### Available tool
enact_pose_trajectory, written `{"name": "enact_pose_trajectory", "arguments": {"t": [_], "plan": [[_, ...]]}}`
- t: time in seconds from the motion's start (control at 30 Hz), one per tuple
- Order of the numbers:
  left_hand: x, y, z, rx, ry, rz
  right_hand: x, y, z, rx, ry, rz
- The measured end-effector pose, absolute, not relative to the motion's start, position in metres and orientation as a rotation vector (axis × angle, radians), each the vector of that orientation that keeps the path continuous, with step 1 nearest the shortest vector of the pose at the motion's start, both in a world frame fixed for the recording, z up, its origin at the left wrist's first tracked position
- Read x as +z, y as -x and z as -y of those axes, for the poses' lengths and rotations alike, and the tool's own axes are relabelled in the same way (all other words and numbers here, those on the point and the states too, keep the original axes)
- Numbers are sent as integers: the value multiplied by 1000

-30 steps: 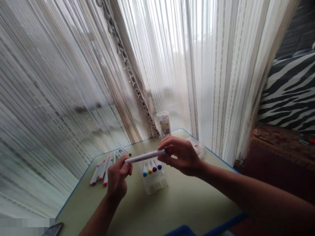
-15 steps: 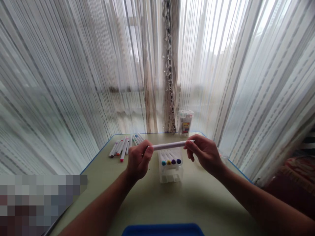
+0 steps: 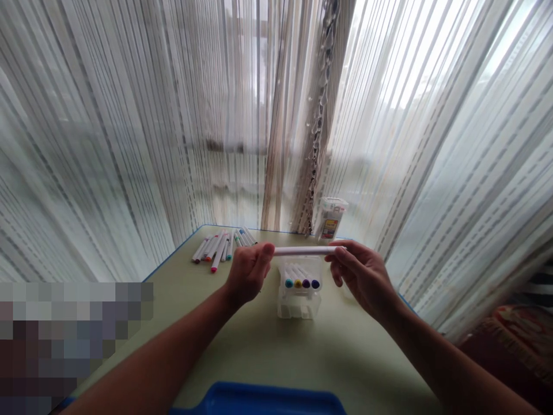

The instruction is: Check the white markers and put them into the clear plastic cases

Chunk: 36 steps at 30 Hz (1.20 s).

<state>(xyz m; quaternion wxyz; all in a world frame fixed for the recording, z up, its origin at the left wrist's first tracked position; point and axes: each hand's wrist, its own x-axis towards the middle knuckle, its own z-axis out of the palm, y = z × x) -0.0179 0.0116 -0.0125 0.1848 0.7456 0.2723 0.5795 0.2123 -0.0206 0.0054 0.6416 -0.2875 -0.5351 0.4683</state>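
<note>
Both my hands hold one white marker (image 3: 305,251) level above the pale green table (image 3: 268,346). My left hand (image 3: 248,274) is closed round its left end. My right hand (image 3: 360,274) pinches its right end with the fingertips. Just below the marker a clear plastic marker case (image 3: 299,302) lies on the table, with several markers in it whose coloured caps (image 3: 301,283) face me: blue, yellow, purple.
A row of several loose markers (image 3: 220,249) lies at the table's far left. A clear lid or box with a label (image 3: 332,218) stands at the far edge by the striped sheer curtains (image 3: 129,144). A blue object (image 3: 259,400) shows at the near edge.
The view swung left and steadied, so the table now sits centred. Both hands kept their hold on the white marker, which went from tilted to level.
</note>
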Motion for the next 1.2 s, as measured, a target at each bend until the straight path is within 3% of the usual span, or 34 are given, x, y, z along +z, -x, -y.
{"name": "enact_pose_trajectory", "arguments": {"t": [0.33, 1.2], "plan": [[-12, 18, -12, 1655, -2071, -713, 12, -214, 21, 1313, 735, 1046], [-10, 21, -6, 1573, -2233, -731, 10, -215, 19, 1289, 748, 1023]]}}
